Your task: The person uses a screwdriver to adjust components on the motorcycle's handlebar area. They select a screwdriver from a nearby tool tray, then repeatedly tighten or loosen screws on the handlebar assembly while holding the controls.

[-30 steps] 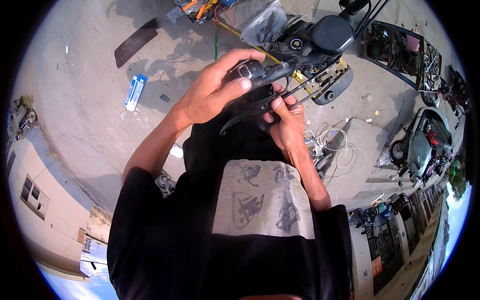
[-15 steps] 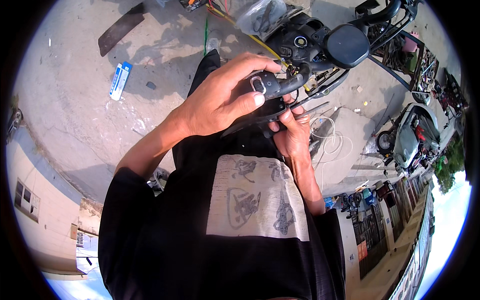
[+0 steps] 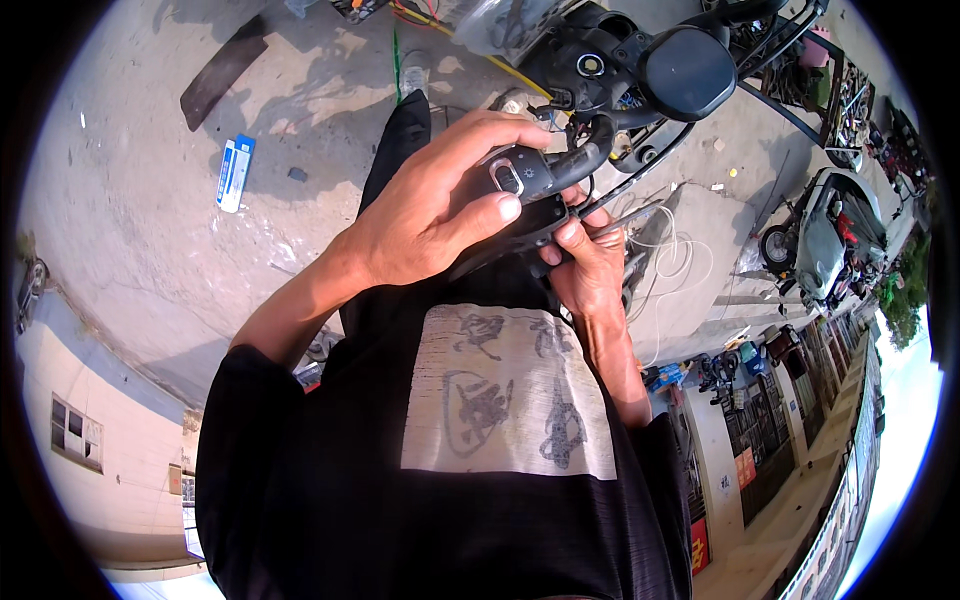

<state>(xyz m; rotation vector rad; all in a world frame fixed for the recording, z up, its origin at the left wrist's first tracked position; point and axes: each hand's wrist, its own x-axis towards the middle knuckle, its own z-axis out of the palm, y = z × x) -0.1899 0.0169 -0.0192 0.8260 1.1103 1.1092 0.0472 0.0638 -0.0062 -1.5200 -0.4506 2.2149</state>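
Note:
My left hand [image 3: 425, 210] is wrapped round the black switch housing [image 3: 533, 172] on the end of a motorcycle handlebar [image 3: 592, 150], thumb and fingers on either side of it. Just below sits a black hand lever [image 3: 520, 243] with its bracket, partly in shadow. My right hand [image 3: 590, 270] grips this lever at its bracket end, from beneath, with some fingers hidden behind. A black cable [image 3: 640, 175] runs from the bracket up to the right. A thin dark rod [image 3: 630, 218] shows beside the right fingers; whether they hold it I cannot make out.
The motorcycle's ignition lock [image 3: 590, 66] and a round black part [image 3: 688, 72] lie ahead. A blue-white box [image 3: 235, 174] and a dark flat panel [image 3: 224, 72] are on the ground at left. White cord [image 3: 672, 262] coils at right, near a grey scooter [image 3: 826, 235].
The view has shifted slightly. Both hands keep their hold on the switch housing and lever, with little visible movement.

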